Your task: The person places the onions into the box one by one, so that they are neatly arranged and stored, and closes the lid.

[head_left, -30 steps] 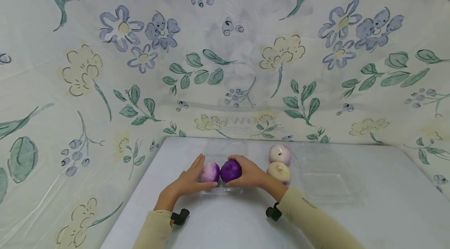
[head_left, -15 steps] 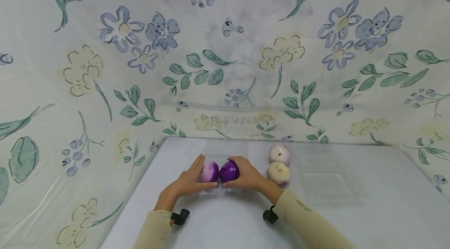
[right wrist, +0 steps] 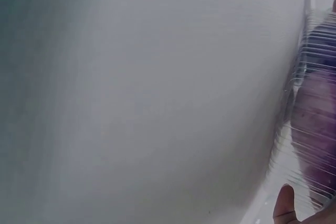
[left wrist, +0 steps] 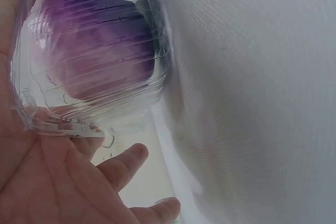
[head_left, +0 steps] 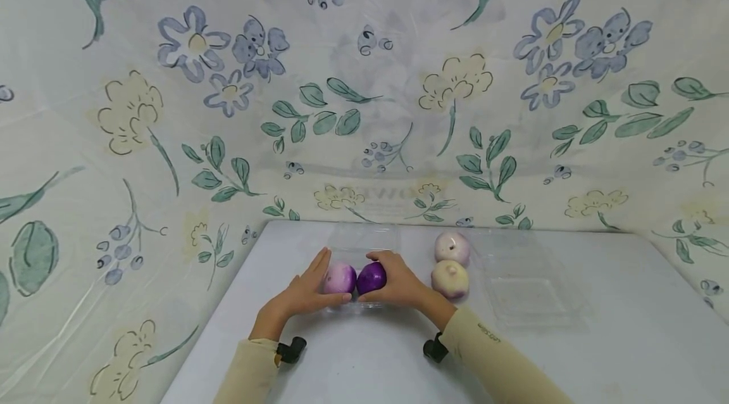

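A clear plastic clamshell box [head_left: 364, 307] holds a pale purple onion [head_left: 340, 278] on its left side. Beside that sits a dark purple onion [head_left: 372, 277], which my right hand [head_left: 401, 280] grips between thumb and fingers. My left hand [head_left: 304, 293] rests along the box's left side with fingers fairly straight and the thumb across the front. In the left wrist view, the box's ribbed wall [left wrist: 89, 85] lies against that hand, and some fingertips [left wrist: 139, 151] extend past it. The right wrist view catches only a thumb [right wrist: 285, 198] and the onion [right wrist: 315, 124] through the plastic.
Right of the box, a pinkish onion [head_left: 452, 248] and a yellowish-white onion [head_left: 450, 279] lie touching on the white table [head_left: 364, 366]. Farther right stands another opened clear clamshell box [head_left: 526, 318]. A floral cloth [head_left: 393, 106] hangs behind the table.
My right hand has shifted slightly left with the dark purple onion. The pale purple onion has turned a little. My left hand stays nearly still.
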Tool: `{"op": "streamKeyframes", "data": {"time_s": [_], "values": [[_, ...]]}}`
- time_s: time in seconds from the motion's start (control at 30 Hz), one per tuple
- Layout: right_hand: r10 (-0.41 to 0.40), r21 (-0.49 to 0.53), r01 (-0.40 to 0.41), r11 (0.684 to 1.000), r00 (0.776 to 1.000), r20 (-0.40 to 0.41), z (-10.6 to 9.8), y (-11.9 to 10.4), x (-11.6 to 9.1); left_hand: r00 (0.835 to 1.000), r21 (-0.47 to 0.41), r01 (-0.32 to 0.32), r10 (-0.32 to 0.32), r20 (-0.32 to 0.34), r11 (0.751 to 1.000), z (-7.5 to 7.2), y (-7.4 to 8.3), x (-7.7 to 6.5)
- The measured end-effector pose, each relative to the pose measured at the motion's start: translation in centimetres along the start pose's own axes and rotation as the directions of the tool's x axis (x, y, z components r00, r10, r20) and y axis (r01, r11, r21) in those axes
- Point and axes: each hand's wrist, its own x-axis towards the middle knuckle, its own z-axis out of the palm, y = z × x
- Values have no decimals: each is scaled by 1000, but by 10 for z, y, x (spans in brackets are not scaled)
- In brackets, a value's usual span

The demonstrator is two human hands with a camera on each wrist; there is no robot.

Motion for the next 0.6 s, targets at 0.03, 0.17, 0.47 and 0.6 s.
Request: {"op": "streamKeyframes", "data": {"time_s": [0.03, 0.17, 0.47, 0.6], "values": [[0, 1, 0, 1000, 1000, -2, 0, 0, 0, 1000, -2, 2, -2, -1, 1000, 0, 0, 0], [-1, 14, 1, 1000, 1000, -13, 1, 1, 0, 1000, -1, 5, -5, -4, 1000, 1, -1, 1], [17, 50, -14, 999, 999, -51, -1, 2, -3, 1000, -3, 8, -8, -2, 1000, 1, 2, 3], [-18, 28, 19, 999, 999, -43, -4, 1, -2, 1000, -4, 26, -26, 0, 1000, 1, 2, 1]]}}
